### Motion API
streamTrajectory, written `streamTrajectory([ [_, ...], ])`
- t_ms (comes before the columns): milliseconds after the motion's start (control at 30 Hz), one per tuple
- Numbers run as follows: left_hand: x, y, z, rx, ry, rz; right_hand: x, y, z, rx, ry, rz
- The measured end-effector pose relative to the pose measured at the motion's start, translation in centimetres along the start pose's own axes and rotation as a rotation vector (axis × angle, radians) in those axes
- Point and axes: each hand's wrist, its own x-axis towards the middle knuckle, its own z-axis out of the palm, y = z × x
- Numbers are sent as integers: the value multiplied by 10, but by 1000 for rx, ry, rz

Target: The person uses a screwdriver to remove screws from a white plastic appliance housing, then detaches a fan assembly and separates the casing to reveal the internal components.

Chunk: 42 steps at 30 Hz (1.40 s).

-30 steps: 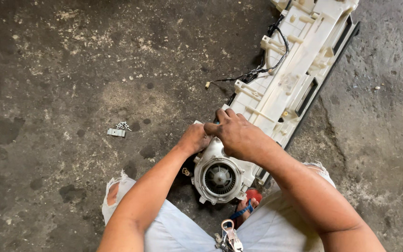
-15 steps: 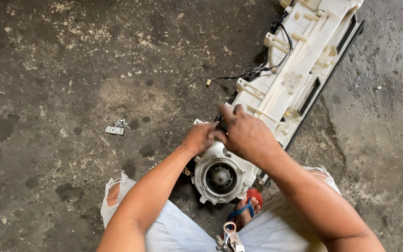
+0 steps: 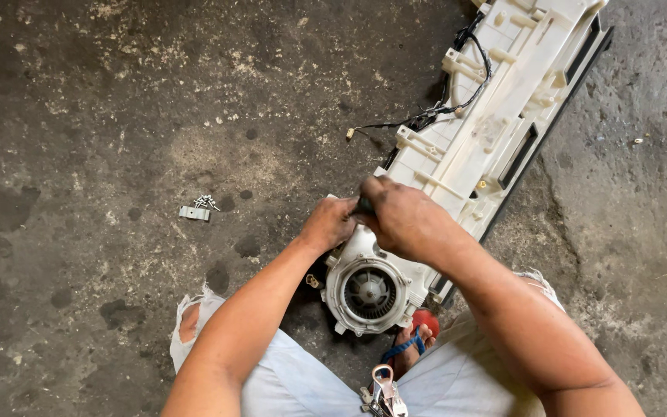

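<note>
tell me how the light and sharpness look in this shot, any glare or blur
Head view: soft, even daylight, faint shadows; the long off-white plastic housing looks bright and slightly washed out; the stained grey concrete floor is crisp; the right hand over the round blower end is slightly soft.

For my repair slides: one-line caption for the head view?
Both hands work at a white plastic housing above its round fan on stained concrete.

PLACE: repair workshop floor | SIGNS: stained, pitted concrete floor point(image 3: 79, 116) under me | opened white plastic blower housing point(image 3: 496, 116) at 1 o'clock | loose screws and metal clip point(image 3: 198, 208) at 10 o'clock
</note>
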Motion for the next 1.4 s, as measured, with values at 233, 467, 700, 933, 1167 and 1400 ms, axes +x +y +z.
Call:
streamTrajectory([
  [233,-2,-12,7,29,88,106,-9,-3,9,-112,91,-37],
  [467,-3,-22,17,154,-4,10,-9,-5,1,-127,365,-392],
  [700,0,-12,11,74,141,115,-8,-3,1,-52,241,-160],
  [933,-2,-9,10,19,-19,12,-7,-2,3,-19,285,-271],
  [1167,3,-19,18,153,-52,4,-9,-11,-6,-186,405,-500],
  [1400,-3,-11,6,28,19,3,-5,-10,4,-147,117,-124],
])
